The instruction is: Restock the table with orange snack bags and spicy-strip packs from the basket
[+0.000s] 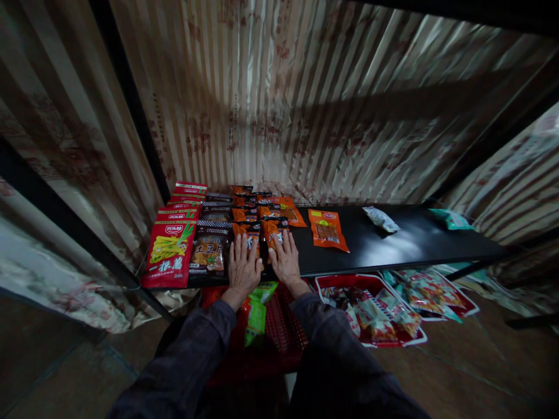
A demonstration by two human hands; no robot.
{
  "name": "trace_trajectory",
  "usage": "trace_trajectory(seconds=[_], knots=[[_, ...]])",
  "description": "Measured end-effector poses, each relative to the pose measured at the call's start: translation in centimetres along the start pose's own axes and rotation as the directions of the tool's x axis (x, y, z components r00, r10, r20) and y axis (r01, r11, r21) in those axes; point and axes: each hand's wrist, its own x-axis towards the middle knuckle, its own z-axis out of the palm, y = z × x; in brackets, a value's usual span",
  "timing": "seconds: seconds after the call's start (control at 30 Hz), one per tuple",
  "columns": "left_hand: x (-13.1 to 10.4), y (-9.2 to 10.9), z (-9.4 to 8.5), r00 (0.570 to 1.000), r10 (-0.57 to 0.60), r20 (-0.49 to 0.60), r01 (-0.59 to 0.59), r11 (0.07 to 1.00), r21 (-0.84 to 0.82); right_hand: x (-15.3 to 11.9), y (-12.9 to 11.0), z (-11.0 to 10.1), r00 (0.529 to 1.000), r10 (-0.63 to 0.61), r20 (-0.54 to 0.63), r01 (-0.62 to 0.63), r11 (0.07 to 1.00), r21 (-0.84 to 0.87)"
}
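Note:
My left hand [243,265] lies flat with its fingers spread on the front orange-and-black packet [247,230]. Beside it, my right hand [285,259] rests on a matching orange packet [273,227], its fingers stretched out too. Behind both packets more of the same kind run back in rows. Left of my left hand are a dark packet with a checkered top [208,247] and, farther left, a red packet [170,250], each at the front of its own row. An orange packet [328,228] lies apart, right of my right hand.
The black shelf [353,256] carries a white packet [381,219] and a teal one [452,219] farther right. Below stand red baskets of packets [417,337] and a red basket [279,326] with green packets [255,317]. Black posts [131,87] frame a striped curtain [262,116].

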Motion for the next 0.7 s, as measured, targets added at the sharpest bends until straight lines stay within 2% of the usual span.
trace_trajectory(seconds=[0.4,0.7], knots=[[0.1,-0.09,0.18,1.0,0.002,0.03,-0.002,1.0,-0.014,-0.21,-0.25,0.37,1.0,-0.013,-0.014,0.013,1.0,-0.018],[0.27,-0.18,0.56,1.0,0.0,0.03,0.0,1.0,-0.005,-0.05,-0.67,0.44,1.0,0.027,0.0,-0.027,0.999,-0.025]])
